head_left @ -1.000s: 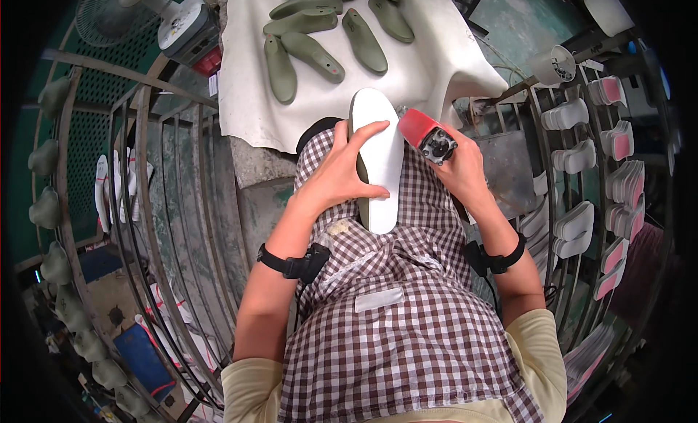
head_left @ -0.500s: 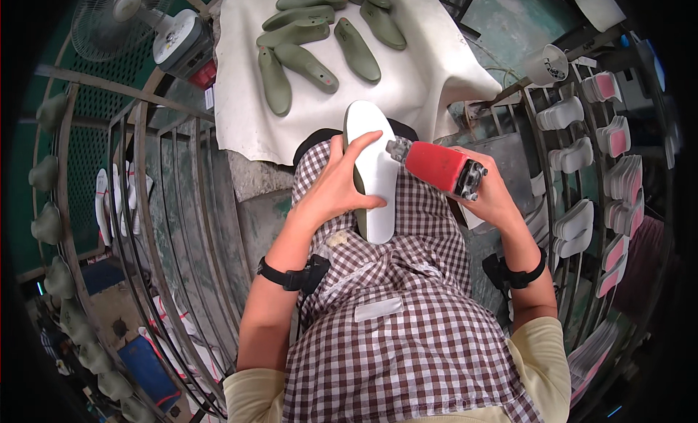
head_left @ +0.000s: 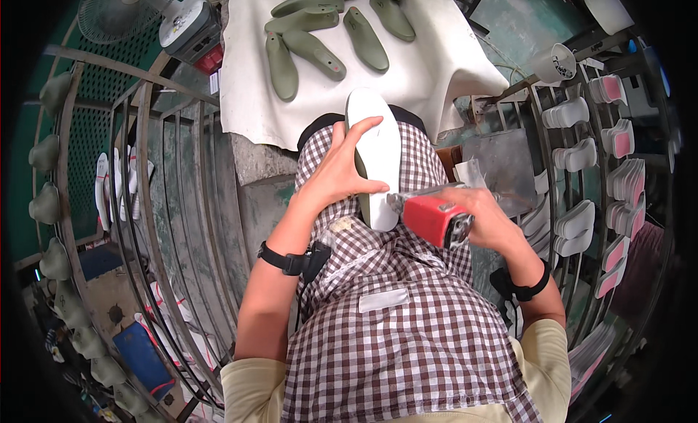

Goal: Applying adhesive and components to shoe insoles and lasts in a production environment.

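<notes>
A white insole (head_left: 376, 154) lies flat along a green shoe last (head_left: 365, 205), whose edge shows on the left side; both rest over my lap. My left hand (head_left: 338, 165) grips the pair from the left, thumb and index finger spread over the white face. A red staple gun (head_left: 430, 221) is in my right hand (head_left: 483, 216), fingers wrapped round it. Its nose meets the right edge of the insole near the heel end. Part of the gun's handle is hidden by the hand.
Several green shoe lasts (head_left: 365, 41) lie on a white-covered table (head_left: 407, 74) ahead. Metal rails (head_left: 149, 161) run along my left, below a fan (head_left: 120, 12). At the right, a rack (head_left: 545, 161) holds stacked white and pink insoles (head_left: 623, 179). More lasts (head_left: 45, 154) line the far left.
The staple gun and my right hand have moved nearer to me, from the insole's middle to its heel end. My left hand keeps its grip on the insole and last.
</notes>
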The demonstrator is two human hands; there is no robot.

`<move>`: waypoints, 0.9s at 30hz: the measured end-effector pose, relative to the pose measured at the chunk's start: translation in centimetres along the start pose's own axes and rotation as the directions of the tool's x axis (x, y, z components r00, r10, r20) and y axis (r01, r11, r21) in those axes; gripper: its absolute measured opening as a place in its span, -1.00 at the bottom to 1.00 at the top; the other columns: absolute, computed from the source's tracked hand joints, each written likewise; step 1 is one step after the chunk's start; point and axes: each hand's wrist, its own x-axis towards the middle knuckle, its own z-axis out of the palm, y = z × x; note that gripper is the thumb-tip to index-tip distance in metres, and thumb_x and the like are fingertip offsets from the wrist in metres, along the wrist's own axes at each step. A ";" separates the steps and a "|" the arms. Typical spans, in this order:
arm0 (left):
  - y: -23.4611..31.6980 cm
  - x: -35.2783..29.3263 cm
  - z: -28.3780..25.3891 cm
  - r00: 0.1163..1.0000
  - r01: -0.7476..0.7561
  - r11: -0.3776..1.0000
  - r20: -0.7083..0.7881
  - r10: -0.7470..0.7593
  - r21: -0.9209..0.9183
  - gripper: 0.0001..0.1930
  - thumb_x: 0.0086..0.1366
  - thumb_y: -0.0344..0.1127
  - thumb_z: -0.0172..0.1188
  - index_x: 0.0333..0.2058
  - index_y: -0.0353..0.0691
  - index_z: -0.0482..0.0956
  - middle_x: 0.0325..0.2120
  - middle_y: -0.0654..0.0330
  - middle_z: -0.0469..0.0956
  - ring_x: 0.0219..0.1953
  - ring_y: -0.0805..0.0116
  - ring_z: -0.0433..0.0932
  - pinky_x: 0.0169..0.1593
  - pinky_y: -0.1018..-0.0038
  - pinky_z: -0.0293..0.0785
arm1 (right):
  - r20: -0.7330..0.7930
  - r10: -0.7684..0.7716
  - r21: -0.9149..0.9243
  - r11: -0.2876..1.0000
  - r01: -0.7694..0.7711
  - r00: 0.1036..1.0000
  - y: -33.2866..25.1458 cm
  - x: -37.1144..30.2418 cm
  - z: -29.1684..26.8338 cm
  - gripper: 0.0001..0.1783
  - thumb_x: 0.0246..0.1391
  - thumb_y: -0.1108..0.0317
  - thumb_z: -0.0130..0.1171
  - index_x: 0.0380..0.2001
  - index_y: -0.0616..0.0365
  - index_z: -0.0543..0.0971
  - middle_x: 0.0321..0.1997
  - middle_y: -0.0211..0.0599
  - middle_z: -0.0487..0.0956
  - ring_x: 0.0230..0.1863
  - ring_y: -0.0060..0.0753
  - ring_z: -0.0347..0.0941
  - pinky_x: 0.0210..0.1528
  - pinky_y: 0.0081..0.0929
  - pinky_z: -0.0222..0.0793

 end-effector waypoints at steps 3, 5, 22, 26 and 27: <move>0.9 -0.1 -0.7 1.000 -0.025 0.999 -0.010 0.026 0.035 0.14 -0.30 -0.25 0.58 0.35 0.06 0.20 -0.03 -0.05 0.29 0.09 -0.05 0.34 0.27 0.18 0.27 | 0.096 0.070 -0.210 0.977 -0.048 0.993 -0.8 -1.1 2.0 -0.39 -0.35 0.60 0.34 -0.06 0.09 0.60 -0.21 -0.14 0.67 -0.17 0.04 0.61 -0.20 -0.17 0.51; 0.5 0.8 -0.9 0.997 -0.057 0.998 -0.045 0.057 -0.009 0.14 -0.30 -0.26 0.59 0.35 0.05 0.20 -0.02 -0.04 0.29 0.11 -0.04 0.33 0.29 0.18 0.25 | 0.079 0.075 -0.187 0.981 -0.059 0.994 0.0 -0.8 1.3 -0.40 -0.35 0.60 0.35 -0.06 0.11 0.60 -0.17 -0.10 0.67 -0.15 0.07 0.60 -0.15 -0.21 0.52; 2.0 -6.3 -4.8 0.595 -0.701 0.343 -0.778 -0.202 -0.625 -0.39 0.40 -0.46 0.06 0.39 -0.09 0.14 0.23 0.15 0.34 0.21 0.33 0.38 0.29 0.36 0.31 | -0.690 0.566 -0.398 0.223 -0.890 0.451 28.3 -7.5 -0.2 -0.10 0.02 0.48 0.24 0.43 0.08 0.13 0.41 -0.05 0.23 0.36 0.10 0.23 0.28 -0.05 0.26; 6.2 -10.0 -12.1 0.283 -0.897 0.307 -0.946 -0.159 -0.320 -0.39 0.44 -0.37 -0.01 0.41 0.07 0.06 0.28 0.17 0.29 0.22 0.25 0.39 0.29 0.25 0.35 | -0.535 0.227 0.415 0.910 0.020 0.814 9.3 7.0 1.7 -0.34 0.31 0.38 0.09 0.41 0.20 0.15 0.27 0.07 0.40 0.29 -0.06 0.37 0.26 -0.27 0.29; 6.7 -10.3 -13.5 0.277 -0.904 0.294 -0.950 -0.147 -0.309 -0.39 0.44 -0.37 -0.01 0.41 0.07 0.06 0.28 0.17 0.29 0.22 0.25 0.39 0.29 0.25 0.35 | -0.275 0.242 0.748 0.662 0.049 0.931 1.7 9.8 3.3 -0.33 0.37 0.15 0.07 0.40 0.20 0.15 0.25 0.09 0.40 0.24 -0.02 0.39 0.30 -0.23 0.26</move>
